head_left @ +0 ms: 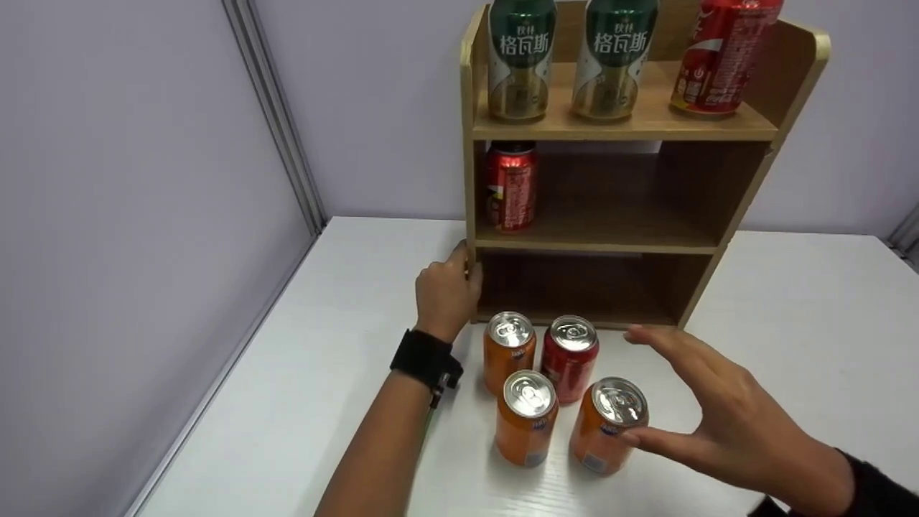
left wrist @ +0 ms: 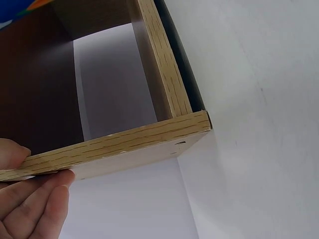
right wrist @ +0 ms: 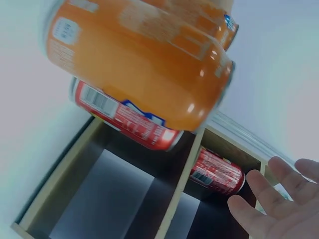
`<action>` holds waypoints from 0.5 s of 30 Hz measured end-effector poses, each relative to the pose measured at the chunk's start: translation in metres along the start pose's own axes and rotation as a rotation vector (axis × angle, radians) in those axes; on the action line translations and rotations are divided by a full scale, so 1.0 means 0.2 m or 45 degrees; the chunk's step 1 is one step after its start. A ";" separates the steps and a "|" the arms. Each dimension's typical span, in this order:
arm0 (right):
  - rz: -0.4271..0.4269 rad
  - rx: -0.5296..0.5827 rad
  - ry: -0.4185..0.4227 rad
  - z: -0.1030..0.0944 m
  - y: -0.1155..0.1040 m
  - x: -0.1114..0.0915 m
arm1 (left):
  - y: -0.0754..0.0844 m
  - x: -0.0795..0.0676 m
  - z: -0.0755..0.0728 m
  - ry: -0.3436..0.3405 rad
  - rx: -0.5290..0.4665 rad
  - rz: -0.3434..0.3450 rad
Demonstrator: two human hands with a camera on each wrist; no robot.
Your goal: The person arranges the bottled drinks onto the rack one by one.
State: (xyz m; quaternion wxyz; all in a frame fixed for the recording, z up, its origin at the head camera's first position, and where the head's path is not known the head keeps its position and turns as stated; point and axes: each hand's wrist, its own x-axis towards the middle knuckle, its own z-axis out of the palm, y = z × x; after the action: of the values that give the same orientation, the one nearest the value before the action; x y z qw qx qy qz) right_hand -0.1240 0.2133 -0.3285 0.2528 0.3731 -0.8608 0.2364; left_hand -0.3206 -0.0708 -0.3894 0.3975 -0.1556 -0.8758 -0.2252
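Note:
My left hand (head_left: 446, 293) holds the left side panel of a wooden shelf (head_left: 596, 245), thumb on one face and fingers on the other, as the left wrist view shows. Before the shelf stand an orange Fanta can (head_left: 508, 359), a red can (head_left: 569, 366), a second orange can (head_left: 526, 431) and a third orange can (head_left: 603, 438), all upright. My right hand (head_left: 739, 409) is spread beside the third can, its thumb tip overlapping the can's right edge in the head view. Whether they touch cannot be told. Nothing sits between the fingers in the right wrist view.
On the top shelf board stand two green-and-gold cans (head_left: 523, 64) and a red can (head_left: 725, 61). Another red can (head_left: 512, 188) stands at the left of the middle compartment. The white table (head_left: 287, 373) meets a grey wall panel (head_left: 143, 215) at the left.

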 end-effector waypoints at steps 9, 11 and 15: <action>0.055 -0.182 -0.046 0.10 0.01 -0.08 | 0.00 0.00 0.00 -0.017 -0.001 -0.016; 0.058 -0.211 -0.048 0.13 0.02 -0.10 | 0.00 0.00 0.00 -0.016 -0.002 -0.018; 0.120 -0.243 -0.097 0.19 0.03 -0.12 | 0.00 0.00 0.00 -0.017 -0.002 -0.021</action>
State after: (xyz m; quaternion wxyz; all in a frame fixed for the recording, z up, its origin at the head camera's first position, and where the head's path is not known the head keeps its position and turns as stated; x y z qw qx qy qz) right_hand -0.1231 0.2070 -0.3734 0.2429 0.3151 -0.9050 0.1506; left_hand -0.3213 -0.0704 -0.3898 0.3896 -0.1503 -0.8795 -0.2283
